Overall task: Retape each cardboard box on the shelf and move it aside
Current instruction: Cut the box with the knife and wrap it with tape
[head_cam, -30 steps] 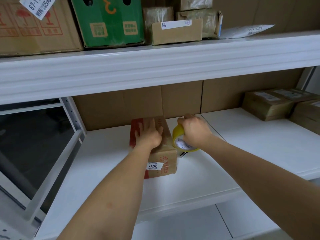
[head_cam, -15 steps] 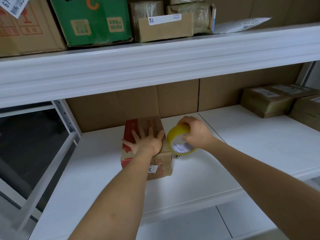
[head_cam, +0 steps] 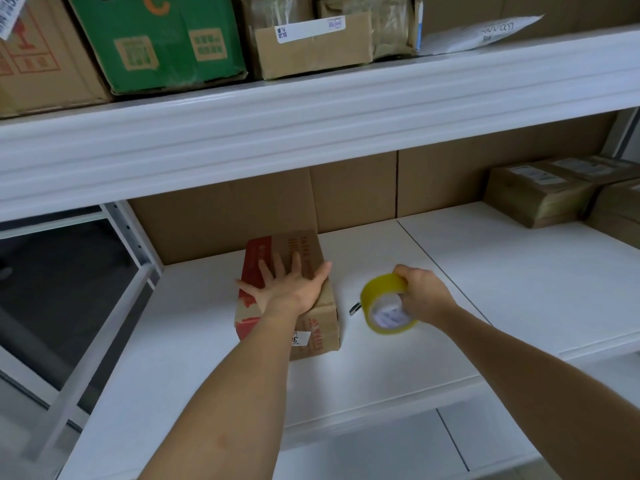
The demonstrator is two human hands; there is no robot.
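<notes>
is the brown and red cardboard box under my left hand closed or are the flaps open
Closed. The brown and red cardboard box lies flat-topped, no flap raised, with the left hand spread flat on its top.

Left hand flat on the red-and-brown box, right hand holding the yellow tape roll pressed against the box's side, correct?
Not quite. In the head view the tape roll in the right hand is apart from the box, over bare shelf. The left hand is flat on the box.

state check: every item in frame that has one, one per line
box: closed, flat on shelf, pressed from above
left hand: fingers spread, flat on box top
right hand: grips tape roll
tape roll: lifted, apart from box
green carton: closed, upper shelf
parcels: sealed, far right
</notes>
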